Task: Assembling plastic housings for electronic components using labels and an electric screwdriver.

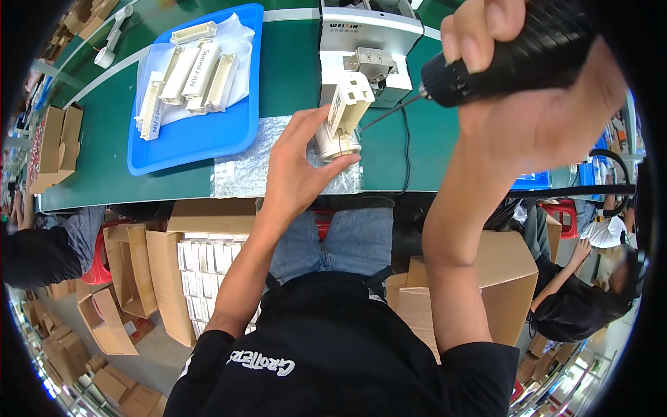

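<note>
My left hand [295, 163] is wrapped around a white plastic fan housing [351, 104], a hollow handle-like shell standing upright on a round white part. Thin wires show low on its open side. Raised on the right, my right hand [549, 132] grips a black electric screwdriver [514, 66]. Its long thin bit [396, 113] slants down to the left, with the tip close beside the housing; I cannot tell whether they touch. Left of these, several similar white shells [200, 73] lie on clear plastic in a blue tray [255, 69].
A silver-white bench machine [368, 35] stands behind the housing on the green table [187, 184], its black cable [408, 153] running forward. Bubble wrap [240, 167] lies under my left hand. An open carton [167, 285] of white items sits by my left leg. Co-workers [577, 299] sit either side.
</note>
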`<state>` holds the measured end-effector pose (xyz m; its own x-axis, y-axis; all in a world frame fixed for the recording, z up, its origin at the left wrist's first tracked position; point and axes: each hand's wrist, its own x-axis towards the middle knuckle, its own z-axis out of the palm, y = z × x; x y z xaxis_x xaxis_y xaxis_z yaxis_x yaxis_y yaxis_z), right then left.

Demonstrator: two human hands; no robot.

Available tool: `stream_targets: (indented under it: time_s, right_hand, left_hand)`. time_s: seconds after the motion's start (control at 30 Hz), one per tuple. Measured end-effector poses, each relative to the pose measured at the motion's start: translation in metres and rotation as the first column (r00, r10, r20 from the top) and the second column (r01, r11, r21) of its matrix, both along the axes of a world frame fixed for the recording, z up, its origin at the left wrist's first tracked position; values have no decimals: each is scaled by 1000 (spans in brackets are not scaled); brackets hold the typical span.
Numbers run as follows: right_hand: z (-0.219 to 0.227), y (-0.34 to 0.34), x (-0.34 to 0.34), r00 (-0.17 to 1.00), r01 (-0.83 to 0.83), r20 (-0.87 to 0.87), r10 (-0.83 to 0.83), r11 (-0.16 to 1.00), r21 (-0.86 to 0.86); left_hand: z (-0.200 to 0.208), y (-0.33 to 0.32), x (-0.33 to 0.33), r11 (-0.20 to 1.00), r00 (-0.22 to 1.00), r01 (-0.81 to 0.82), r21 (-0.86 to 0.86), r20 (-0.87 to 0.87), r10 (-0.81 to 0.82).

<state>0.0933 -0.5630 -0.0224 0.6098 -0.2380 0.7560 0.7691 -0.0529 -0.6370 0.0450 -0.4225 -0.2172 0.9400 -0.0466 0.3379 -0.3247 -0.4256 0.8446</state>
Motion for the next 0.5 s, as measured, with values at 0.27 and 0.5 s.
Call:
stream_targets:
  time_s: [0.27, 0.5]
  right_hand:
    - [-17, 14, 2, 993, -118, 27, 118, 993, 1]
    - [-25, 20, 2, 974, -218, 54, 218, 976, -6]
  left_hand:
    - [-1, 2, -1, 1000, 1000, -18, 10, 3, 18]
    - [1, 2, -3, 1000, 999, -17, 2, 40, 17]
